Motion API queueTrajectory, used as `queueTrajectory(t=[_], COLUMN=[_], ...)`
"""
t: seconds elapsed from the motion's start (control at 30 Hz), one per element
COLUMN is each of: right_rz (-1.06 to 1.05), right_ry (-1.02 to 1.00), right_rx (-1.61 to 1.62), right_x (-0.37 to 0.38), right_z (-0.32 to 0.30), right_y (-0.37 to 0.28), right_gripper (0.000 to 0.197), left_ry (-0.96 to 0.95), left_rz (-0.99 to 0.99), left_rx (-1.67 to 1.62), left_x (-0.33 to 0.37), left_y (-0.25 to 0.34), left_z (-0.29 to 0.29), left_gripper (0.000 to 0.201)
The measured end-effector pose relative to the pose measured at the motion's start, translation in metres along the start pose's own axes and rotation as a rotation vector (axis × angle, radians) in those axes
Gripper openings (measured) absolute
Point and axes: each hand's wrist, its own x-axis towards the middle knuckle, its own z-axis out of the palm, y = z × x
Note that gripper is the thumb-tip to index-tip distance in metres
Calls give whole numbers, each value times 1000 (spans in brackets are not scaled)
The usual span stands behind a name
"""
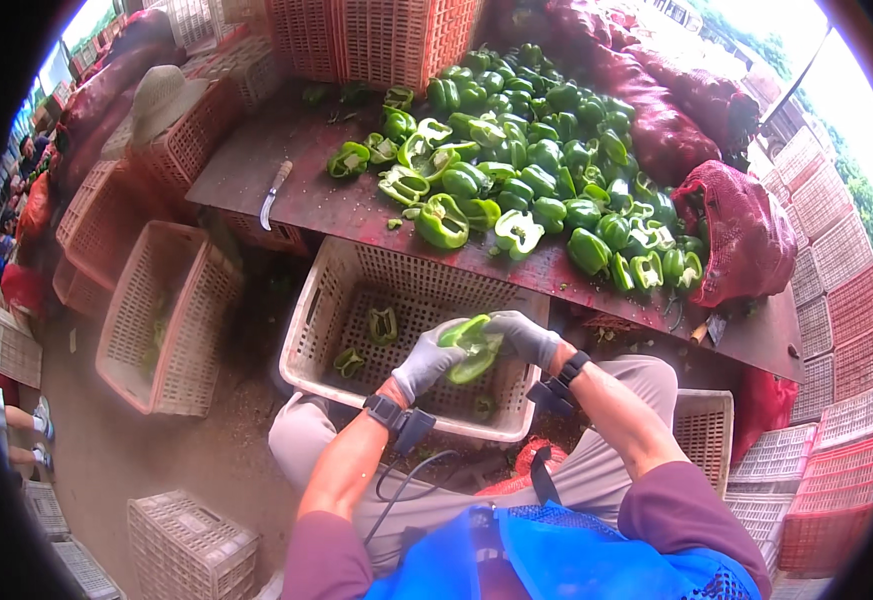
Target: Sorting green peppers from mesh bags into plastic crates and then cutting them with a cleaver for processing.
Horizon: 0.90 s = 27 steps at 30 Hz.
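My left hand [424, 364], in a grey glove, grips one side of a cut-open green bell pepper [470, 368]. My gloved right hand [524, 338] is closed on its other side, and pale inner flesh shows between the two. Both hands are above a pale plastic crate [308, 378] that stands between my knees. Inside the crate lie a few cut pepper pieces [383, 325]. A heap of green bell peppers [546, 155], some whole and some halved, covers much of the dark table [356, 212] beyond.
A curved knife [276, 195] lies on the table's left part; a wooden-handled blade [698, 332] is near its right edge. Red mesh sacks [741, 235] border the heap. Another crate [161, 320] stands at the left, and stacked crates [846, 355] line the right.
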Motion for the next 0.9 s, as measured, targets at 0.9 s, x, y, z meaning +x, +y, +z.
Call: queueTrajectory(t=[0.9], right_rz=[-91], right_ry=[749], right_rx=[-1548], right_x=[89], right_z=[-98], right_y=[-133], right_gripper=[45], left_ry=[0], left_rz=[6], left_rx=[546], left_x=[7], left_y=[-5], left_z=[-5], left_gripper=[58])
